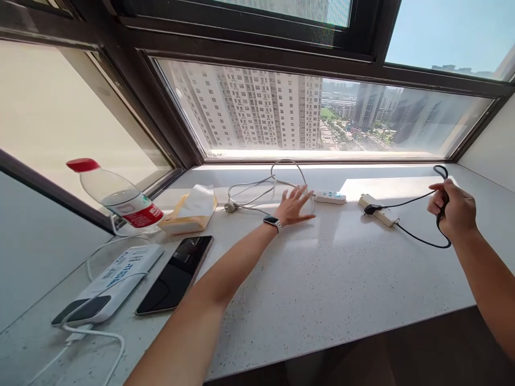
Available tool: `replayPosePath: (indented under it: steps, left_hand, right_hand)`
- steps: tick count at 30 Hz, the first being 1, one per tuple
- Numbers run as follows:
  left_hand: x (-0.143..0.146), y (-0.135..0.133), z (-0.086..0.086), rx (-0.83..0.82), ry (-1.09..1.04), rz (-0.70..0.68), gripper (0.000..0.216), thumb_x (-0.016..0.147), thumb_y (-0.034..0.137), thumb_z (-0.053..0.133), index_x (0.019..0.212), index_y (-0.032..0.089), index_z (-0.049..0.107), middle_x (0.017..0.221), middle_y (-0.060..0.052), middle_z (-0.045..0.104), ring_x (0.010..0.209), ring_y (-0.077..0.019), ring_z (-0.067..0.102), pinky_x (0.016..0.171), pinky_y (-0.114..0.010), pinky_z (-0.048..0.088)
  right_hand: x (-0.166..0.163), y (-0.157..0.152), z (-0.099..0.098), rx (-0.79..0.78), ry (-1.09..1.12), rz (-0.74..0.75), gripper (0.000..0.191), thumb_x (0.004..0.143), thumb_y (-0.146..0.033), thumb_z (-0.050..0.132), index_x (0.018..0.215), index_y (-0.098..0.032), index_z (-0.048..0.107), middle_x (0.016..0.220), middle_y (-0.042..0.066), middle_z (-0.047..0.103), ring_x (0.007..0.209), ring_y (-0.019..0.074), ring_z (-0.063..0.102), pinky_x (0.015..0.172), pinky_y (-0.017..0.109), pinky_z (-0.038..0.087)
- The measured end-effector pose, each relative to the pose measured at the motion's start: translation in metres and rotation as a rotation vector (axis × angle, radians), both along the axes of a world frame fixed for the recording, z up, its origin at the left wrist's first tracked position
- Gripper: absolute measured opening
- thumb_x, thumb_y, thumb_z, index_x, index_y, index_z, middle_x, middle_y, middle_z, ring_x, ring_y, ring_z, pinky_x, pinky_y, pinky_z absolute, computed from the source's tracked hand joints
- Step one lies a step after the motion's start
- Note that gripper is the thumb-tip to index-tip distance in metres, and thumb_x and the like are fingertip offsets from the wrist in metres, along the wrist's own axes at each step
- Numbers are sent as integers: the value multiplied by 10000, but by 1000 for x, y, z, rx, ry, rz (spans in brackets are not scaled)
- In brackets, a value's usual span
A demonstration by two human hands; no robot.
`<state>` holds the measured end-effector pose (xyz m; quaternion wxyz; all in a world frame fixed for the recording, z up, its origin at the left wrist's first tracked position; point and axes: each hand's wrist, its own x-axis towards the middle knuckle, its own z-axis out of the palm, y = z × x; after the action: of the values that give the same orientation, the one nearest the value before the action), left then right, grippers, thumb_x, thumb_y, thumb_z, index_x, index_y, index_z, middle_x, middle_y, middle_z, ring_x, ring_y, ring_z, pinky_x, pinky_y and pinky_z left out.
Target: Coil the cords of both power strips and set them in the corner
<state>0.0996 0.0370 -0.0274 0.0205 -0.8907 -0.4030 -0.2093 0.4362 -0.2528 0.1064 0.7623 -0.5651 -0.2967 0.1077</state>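
My left hand (295,205), with a watch on the wrist, reaches flat over the white stone sill (322,279), fingers spread, touching the white cord (261,187) next to a small white power strip (330,197). My right hand (453,209) is closed around a looped black cable (418,238). That cable's black plug (372,209) sits in a second, cream-coloured power strip (378,209) lying on the sill between my hands.
At left lie a tissue pack (191,210), a tilted water bottle with a red cap (116,195), a dark phone (177,273) and a white power bank (110,281) with a white cable. The window frame (322,158) borders the sill's far edge.
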Motion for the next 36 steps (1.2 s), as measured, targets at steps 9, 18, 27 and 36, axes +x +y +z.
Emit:
replayPosePath:
  steps: [9, 18, 27, 36]
  left_hand:
    - [87, -14, -6, -178, 233, -442, 739, 837, 669, 473, 1486, 332, 368, 1605, -27, 252, 1487, -296, 173, 1196, -493, 76]
    - [49, 10, 27, -356, -42, -93, 812, 916, 647, 286, 1443, 42, 412, 1559, -259, 256, 1463, -454, 120, 1122, -659, 137]
    - [20, -132, 51, -1440, -703, -613, 665, 842, 591, 584, 1347, 164, 509, 987, -153, 719, 763, -222, 697, 696, -359, 532]
    - [-50, -138, 33, -1585, -1245, 39, 188, 730, 100, 609, 908, 145, 571, 573, 42, 539, 469, -113, 559, 541, -279, 539]
  right_hand:
    - [-17, -6, -29, -442, -330, 334, 518, 746, -684, 637, 706, -168, 653, 513, 5, 529, 434, 125, 480, 438, 273, 399]
    - [-100, -5, -76, -701, -619, 756, 394, 965, -474, 373, 788, -181, 570, 624, 13, 558, 546, 136, 488, 531, 262, 371]
    - [-178, 18, -44, -905, -1091, 1404, 366, 937, -312, 486, 596, -182, 464, 505, -49, 388, 462, 91, 307, 495, 267, 213]
    - [-133, -22, -64, -1073, -888, 1384, 432, 955, -494, 416, 779, -177, 651, 583, -16, 454, 494, 107, 334, 494, 254, 244]
